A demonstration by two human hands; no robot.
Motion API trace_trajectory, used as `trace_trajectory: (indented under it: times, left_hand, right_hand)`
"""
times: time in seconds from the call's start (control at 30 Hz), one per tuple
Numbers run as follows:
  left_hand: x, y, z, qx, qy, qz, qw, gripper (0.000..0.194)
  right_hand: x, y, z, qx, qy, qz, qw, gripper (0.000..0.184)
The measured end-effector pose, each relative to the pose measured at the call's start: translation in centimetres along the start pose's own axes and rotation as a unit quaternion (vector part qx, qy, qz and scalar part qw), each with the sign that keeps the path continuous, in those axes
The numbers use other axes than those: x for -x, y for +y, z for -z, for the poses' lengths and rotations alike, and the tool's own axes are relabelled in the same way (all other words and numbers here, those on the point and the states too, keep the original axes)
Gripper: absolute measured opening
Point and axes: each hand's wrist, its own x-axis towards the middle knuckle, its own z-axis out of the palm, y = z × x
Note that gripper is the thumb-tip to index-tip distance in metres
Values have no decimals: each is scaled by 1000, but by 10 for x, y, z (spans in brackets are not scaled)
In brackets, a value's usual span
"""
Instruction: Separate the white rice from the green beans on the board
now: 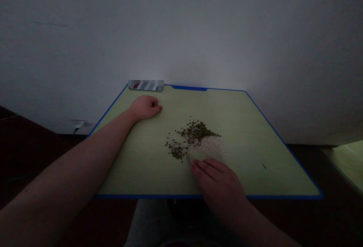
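The right hand (218, 186) lies open and flat on a pale green cutting board (141, 164), its fingers spread and gripping nothing, with the fingertips (193, 165) at the near edge of a low heap of white rice-like grains (210, 148). Just beside those fingertips, against the heap, sits a small clear curved piece (188, 159), too faint to identify. Touching the far side of the white heap and partly mingling with it is a looser spread of small dark olive seeds (195, 133), which trails toward the near left in scattered clumps. A single stray brown seed (264, 165) lies well apart, toward the right of the board. The left hand (144, 108) rests on the far left part of the board, released from any task-like grip and curled into a loose fist, with nothing visible in it, well apart from the grains. The board has a blue rim (141, 196) and sits on a dark table (312, 152) before a pale wall (181, 31), and a blurred, pixelated flat object (146, 85) overlaps its far left edge
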Motion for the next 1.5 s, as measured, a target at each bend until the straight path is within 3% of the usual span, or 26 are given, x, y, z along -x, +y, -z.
trace_trajectory:
  times: [0.4, 0.77, 1.0, 1.13, 1.5]
  left_hand:
    - [0, 0, 0, -2, 2, 1, 1000, 32]
    - [-1, -2, -2, -4, 5, -3, 1000, 32]
    - [0, -1, 0, 13, -2, 6, 1000, 31]
    - [0, 0, 0, 4, 2, 3, 1000, 32]
    - [-1, -1, -2, 1, -1, 10, 1000, 30]
  right_hand:
    - [6, 19, 5, 59, -38, -37, 997, 37]
    - [15, 18, 25, 2, 38, -70, 997, 26]
    - [3, 3, 12, -22, 13, -41, 999, 36]
    - [0, 6, 6, -1, 11, -27, 1000, 37]
    - [6, 43, 18, -49, 7, -136, 989, 25]
